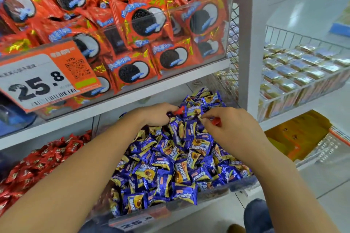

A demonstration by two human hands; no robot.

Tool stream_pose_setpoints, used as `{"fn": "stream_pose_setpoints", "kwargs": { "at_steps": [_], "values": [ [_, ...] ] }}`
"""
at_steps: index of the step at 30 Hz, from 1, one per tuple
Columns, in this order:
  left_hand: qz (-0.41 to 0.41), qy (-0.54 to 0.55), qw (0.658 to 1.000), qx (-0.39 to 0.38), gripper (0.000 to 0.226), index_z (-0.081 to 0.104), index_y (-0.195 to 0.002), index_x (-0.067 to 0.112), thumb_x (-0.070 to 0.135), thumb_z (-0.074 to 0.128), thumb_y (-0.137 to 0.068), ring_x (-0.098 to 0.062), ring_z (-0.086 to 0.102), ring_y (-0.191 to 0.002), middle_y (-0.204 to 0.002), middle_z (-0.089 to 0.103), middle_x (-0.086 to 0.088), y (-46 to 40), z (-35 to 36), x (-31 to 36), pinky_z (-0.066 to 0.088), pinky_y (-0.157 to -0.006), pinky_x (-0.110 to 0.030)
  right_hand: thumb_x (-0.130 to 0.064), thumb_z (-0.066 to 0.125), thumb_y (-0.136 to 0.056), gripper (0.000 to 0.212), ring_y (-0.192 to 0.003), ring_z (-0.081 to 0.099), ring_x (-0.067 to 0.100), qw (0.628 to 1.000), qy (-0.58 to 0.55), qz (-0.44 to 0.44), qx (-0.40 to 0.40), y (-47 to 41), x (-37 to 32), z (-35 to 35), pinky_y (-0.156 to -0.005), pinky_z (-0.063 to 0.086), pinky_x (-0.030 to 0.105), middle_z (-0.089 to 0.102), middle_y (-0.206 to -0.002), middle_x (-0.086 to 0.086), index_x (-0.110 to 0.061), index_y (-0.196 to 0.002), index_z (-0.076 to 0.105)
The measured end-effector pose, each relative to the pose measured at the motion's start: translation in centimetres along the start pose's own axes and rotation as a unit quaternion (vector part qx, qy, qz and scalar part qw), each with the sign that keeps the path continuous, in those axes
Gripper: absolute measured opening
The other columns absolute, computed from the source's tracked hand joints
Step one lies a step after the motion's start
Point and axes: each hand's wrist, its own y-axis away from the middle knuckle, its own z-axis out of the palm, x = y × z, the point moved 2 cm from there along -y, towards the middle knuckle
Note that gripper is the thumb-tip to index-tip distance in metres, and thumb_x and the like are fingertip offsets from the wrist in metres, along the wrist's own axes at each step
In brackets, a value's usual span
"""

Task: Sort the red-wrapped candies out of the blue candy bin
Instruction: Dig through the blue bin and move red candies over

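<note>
Both hands are seen reaching into the blue candy bin (217, 194), a clear-walled bin on the lower shelf, heaped with blue-wrapped candies (170, 166). The left hand (155, 114) is placed at about 11 o'clock of the heap, fingers curled, and a red-wrapped candy (179, 110) is pinched at its fingertips, just above the blue pile. The right hand (231, 125) is held at about 1 o'clock of the heap, fingers bent, and a second red candy (216, 120) is pinched between thumb and fingers; only a small part of its wrapper is shown. The two hands are near each other but apart.

At 9 o'clock of the blue bin, a neighbouring bin of red candies (37, 164) is seen on the same shelf level. On the shelf above, at 12 o'clock, a clear bin is filled with red cookie packs (144, 22). An orange-and-white price tag (45, 79) reading 25.8 is clipped at its front, at 10 o'clock. A second tag (136, 222), partly blurred, is fixed at the blue bin's front edge, at 6 o'clock. At 3 o'clock, past a white upright, gold-wrapped packs (299, 66) are laid out in a wire-backed tray.
</note>
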Motion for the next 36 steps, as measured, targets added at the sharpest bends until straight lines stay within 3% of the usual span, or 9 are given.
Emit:
{"fn": "stream_pose_setpoints", "kwargs": {
  "at_steps": [3,6,8,13,18,25,30,33,36],
  "values": [
    [0.037,0.005,0.999,0.009,0.068,0.049,-0.133,0.032,-0.012,0.035,-0.082,-0.023,0.054,-0.070,-0.131,0.048,0.007,2.5,0.4,1.0,0.042,-0.054,-0.024,-0.035,0.048,-0.095,0.023,-0.064,0.055,0.009,1.000,0.012,0.002,-0.008,0.2,-0.2,0.3,-0.059,0.045,0.026,0.064,-0.079,-0.008,-0.033,-0.109,0.066],
    [0.086,0.000,0.995,0.053,0.071,0.051,-0.127,0.038,-0.010,0.039,-0.077,-0.029,0.059,-0.104,-0.145,0.043,0.007,5.2,0.8,2.0,0.051,-0.082,-0.044,-0.035,0.048,-0.096,0.024,-0.074,0.058,0.015,0.999,0.026,0.007,-0.020,0.5,-0.2,0.6,-0.064,0.044,0.027,0.069,-0.089,-0.006,-0.032,-0.112,0.066],
    [0.102,-0.010,0.992,0.075,0.073,0.054,-0.119,0.046,-0.008,0.041,-0.073,-0.030,0.058,-0.106,-0.141,0.049,0.007,6.7,1.1,2.4,0.050,-0.083,-0.047,-0.035,0.049,-0.096,0.025,-0.086,0.061,0.016,0.999,0.037,0.011,-0.027,0.7,-0.1,0.8,-0.068,0.042,0.025,0.070,-0.103,-0.007,-0.030,-0.114,0.066],
    [0.094,0.013,0.990,0.108,0.078,0.051,-0.125,0.051,-0.012,0.042,-0.079,-0.003,0.048,-0.069,-0.120,0.055,0.018,9.7,1.4,1.3,0.035,-0.055,-0.017,-0.030,0.049,-0.096,0.026,-0.090,0.061,0.019,0.998,0.037,0.038,-0.020,1.1,1.1,0.6,-0.071,0.048,0.029,0.069,-0.110,-0.001,-0.030,-0.116,0.065],
    [0.058,0.094,0.979,0.169,0.071,0.052,-0.118,0.051,-0.010,0.039,-0.084,-0.017,0.058,-0.076,-0.115,0.059,0.017,10.9,1.6,-2.6,0.048,-0.069,-0.039,-0.022,0.045,-0.096,0.030,-0.055,0.045,0.006,0.999,0.039,0.027,0.021,1.1,1.3,0.7,-0.048,0.031,0.020,0.069,-0.100,0.000,-0.030,-0.117,0.065],
    [-0.009,0.069,0.954,0.293,0.023,0.068,-0.115,0.028,0.026,0.055,-0.096,-0.012,0.059,-0.109,-0.120,0.065,0.009,9.7,0.9,-2.9,0.041,-0.090,-0.023,-0.013,0.041,-0.098,0.035,-0.069,0.057,0.011,0.998,-0.012,-0.058,0.035,-0.2,-1.6,2.6,-0.069,0.045,0.028,0.062,-0.119,0.002,-0.025,-0.120,0.064],
    [-0.021,0.033,0.966,0.254,0.023,0.069,-0.110,0.024,0.035,0.054,-0.095,-0.016,0.060,-0.102,-0.113,0.068,0.004,5.1,-0.1,-1.9,0.040,-0.080,-0.024,-0.016,0.044,-0.096,0.036,-0.099,0.062,0.022,0.993,0.040,-0.115,-0.011,-2.9,-2.9,5.1,-0.083,0.051,0.036,0.061,-0.124,0.004,-0.030,-0.124,0.062],
    [-0.045,0.002,0.977,0.207,0.030,0.069,-0.097,0.022,0.041,0.047,-0.098,-0.024,0.060,-0.093,-0.099,0.068,-0.003,2.4,0.1,-1.9,0.045,-0.075,-0.030,-0.020,0.045,-0.096,0.043,-0.098,0.062,0.028,0.985,0.091,-0.133,-0.067,-3.7,-2.9,6.3,-0.078,0.052,0.038,0.060,-0.120,0.009,-0.034,-0.136,0.048],
    [-0.050,-0.030,0.993,0.107,0.032,0.065,-0.114,0.020,0.037,0.042,-0.100,-0.027,0.058,-0.101,-0.114,0.065,-0.006,0.8,1.1,-2.2,0.047,-0.083,-0.034,-0.017,0.044,-0.094,0.055,-0.092,0.059,0.031,0.973,0.115,-0.129,-0.152,-4.1,-2.6,6.6,-0.074,0.048,0.035,0.055,-0.106,0.013,-0.036,-0.145,0.032]
  ]
}}
